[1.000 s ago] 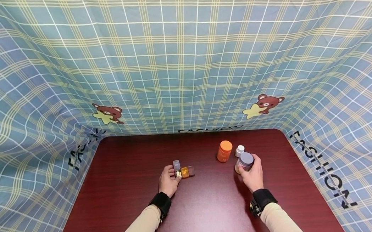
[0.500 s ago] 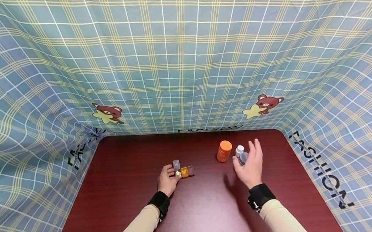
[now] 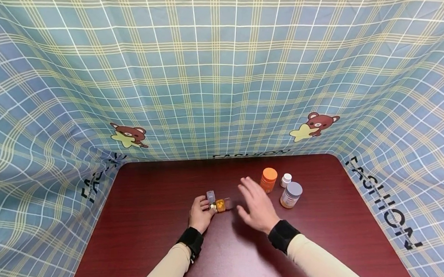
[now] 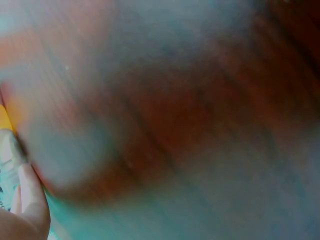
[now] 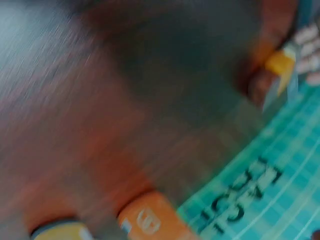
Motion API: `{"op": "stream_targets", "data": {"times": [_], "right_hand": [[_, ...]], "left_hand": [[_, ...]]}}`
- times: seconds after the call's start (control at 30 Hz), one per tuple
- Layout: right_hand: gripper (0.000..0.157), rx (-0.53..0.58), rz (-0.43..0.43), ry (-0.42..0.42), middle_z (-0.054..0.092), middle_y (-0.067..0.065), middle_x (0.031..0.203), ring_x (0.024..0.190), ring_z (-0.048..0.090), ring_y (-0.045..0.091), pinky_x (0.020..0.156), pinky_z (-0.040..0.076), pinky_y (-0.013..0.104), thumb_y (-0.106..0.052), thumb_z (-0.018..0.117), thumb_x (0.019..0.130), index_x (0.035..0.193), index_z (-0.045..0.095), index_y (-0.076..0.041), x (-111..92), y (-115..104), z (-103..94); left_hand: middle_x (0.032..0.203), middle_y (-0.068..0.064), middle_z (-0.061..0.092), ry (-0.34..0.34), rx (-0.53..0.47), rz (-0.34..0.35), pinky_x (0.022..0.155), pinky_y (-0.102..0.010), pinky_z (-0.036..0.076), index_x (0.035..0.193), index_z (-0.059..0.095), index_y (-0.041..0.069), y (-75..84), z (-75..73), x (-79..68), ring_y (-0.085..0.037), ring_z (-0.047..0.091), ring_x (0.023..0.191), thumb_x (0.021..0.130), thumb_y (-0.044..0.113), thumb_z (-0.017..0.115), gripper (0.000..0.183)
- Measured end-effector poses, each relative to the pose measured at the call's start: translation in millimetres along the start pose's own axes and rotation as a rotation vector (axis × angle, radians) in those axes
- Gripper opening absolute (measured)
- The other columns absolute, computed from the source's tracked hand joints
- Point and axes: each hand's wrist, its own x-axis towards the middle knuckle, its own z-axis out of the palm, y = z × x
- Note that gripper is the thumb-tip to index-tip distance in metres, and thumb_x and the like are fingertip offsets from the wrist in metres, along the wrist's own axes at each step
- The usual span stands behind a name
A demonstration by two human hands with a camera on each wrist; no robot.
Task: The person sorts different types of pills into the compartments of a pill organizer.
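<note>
A small pill box (image 3: 221,205) lies on the table with its clear lids up. One section holds pale pills, the orange one yellowish pills. My left hand (image 3: 200,215) holds the box at its left side, thumb in front and fingers behind. Only part of that grip shows at the edge of the left wrist view, where a finger (image 4: 34,192) touches the box. My right hand (image 3: 257,206) is above the table, fingers extended and holding nothing, between the pill box and the bottles. The right wrist view is blurred, with the pill box (image 5: 281,64) at upper right.
Right of centre stand an orange bottle (image 3: 268,180), a small white bottle (image 3: 286,179) and a grey-lidded jar (image 3: 291,197). The dark red table (image 3: 155,236) has checked cloth (image 3: 209,91) hanging behind it and at both sides.
My right hand has let go of the grey-lidded jar, lifted off and moved left towards the pill box. The jar stays standing on the table. My left hand keeps its place.
</note>
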Motion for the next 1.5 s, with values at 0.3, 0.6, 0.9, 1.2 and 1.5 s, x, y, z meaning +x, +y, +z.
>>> {"op": "stream_targets", "data": {"times": [0.3,0.6,0.9,1.2,1.5], "right_hand": [[0.06,0.026,-0.001,-0.272,0.044,0.018,0.142,0.13,0.042,0.034,0.105,0.036,0.047,-0.032,0.07,0.077,0.126,0.056,-0.001,-7.6,-21.5,41.6],[0.067,-0.044,-0.029,-0.443,0.043,0.015,0.143,0.134,0.037,0.032,0.108,0.033,0.044,-0.036,0.067,0.079,0.135,0.05,-0.004,-16.9,-28.4,61.1],[0.07,-0.07,-0.049,-0.458,0.043,0.016,0.143,0.135,0.035,0.032,0.109,0.032,0.043,-0.039,0.069,0.079,0.136,0.05,-0.003,-21.5,-31.9,66.0],[0.07,-0.089,-0.049,-0.453,0.044,0.016,0.142,0.135,0.036,0.032,0.109,0.032,0.042,-0.04,0.069,0.078,0.136,0.05,-0.003,-23.1,-32.5,70.2],[0.071,-0.086,-0.039,-0.447,0.044,0.015,0.143,0.135,0.035,0.032,0.109,0.031,0.04,-0.039,0.069,0.078,0.136,0.05,-0.004,-24.4,-32.3,70.6]], "left_hand": [[0.113,-0.022,0.064,0.001,-0.007,0.009,0.084,-0.044,0.052,0.125,0.051,-0.005,1.2,-2.0,0.3,-0.035,0.063,0.1,0.074,-0.002,0.076,0.057],[0.115,-0.023,0.063,-0.003,0.001,0.011,0.086,-0.045,0.051,0.125,0.051,-0.004,5.7,-1.8,2.0,-0.036,0.062,0.101,0.073,-0.003,0.075,0.057],[0.114,-0.021,0.063,0.002,-0.007,-0.005,0.085,-0.045,0.05,0.126,0.051,-0.003,7.0,-1.7,7.9,-0.034,0.062,0.101,0.074,-0.003,0.075,0.057],[0.114,-0.022,0.063,0.012,0.003,0.02,0.085,-0.044,0.051,0.126,0.051,-0.003,11.1,-4.1,9.8,-0.034,0.063,0.101,0.073,-0.002,0.077,0.058],[0.115,-0.023,0.062,0.009,0.007,0.052,0.083,-0.043,0.052,0.126,0.051,-0.004,13.5,-5.9,12.6,-0.034,0.062,0.102,0.074,-0.006,0.074,0.057]]}}
